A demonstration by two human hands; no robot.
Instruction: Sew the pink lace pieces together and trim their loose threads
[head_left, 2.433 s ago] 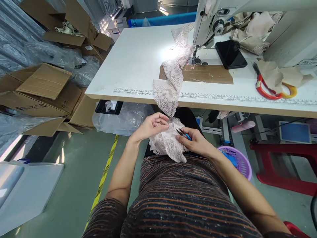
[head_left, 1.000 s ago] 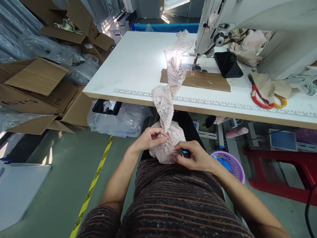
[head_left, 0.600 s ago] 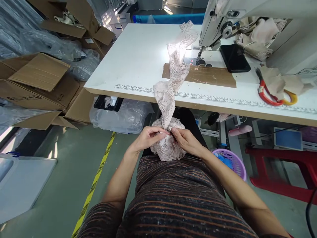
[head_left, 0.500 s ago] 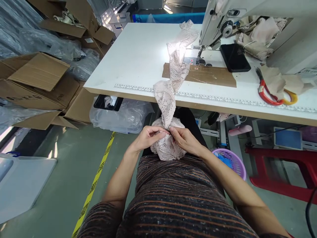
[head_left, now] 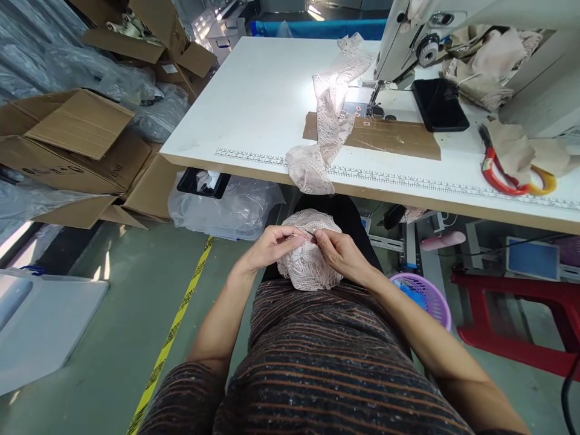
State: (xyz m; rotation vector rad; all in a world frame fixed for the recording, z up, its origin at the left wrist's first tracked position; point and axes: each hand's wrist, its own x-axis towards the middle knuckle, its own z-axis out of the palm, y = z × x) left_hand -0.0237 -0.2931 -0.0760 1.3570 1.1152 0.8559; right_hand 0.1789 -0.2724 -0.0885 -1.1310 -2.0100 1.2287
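A bunched piece of pale pink lace fabric [head_left: 308,269] rests in my lap. My left hand [head_left: 274,246] pinches its upper edge between thumb and fingers. Close beside it, my right hand [head_left: 339,251] is closed at the same edge. A thin dark sliver shows at the right fingertips, too small to name. Above my hands, a strip of the same lace [head_left: 333,115] lies across the white table [head_left: 254,90], its near end hanging slightly over the front edge, apart from the bundle.
A sewing machine [head_left: 387,60] stands at the right, with a black phone [head_left: 439,106] and red-and-yellow scissors [head_left: 502,175] near it. Brown tape [head_left: 394,138] lies before the needle. Cardboard boxes [head_left: 81,133] fill the left; a purple basket [head_left: 437,302] and red stool [head_left: 471,314] are at right.
The lace strip, which ran down from the table into my hands, is now separate from the bundle. Its near end has sprung back to the table edge. My hands stay pinched together.
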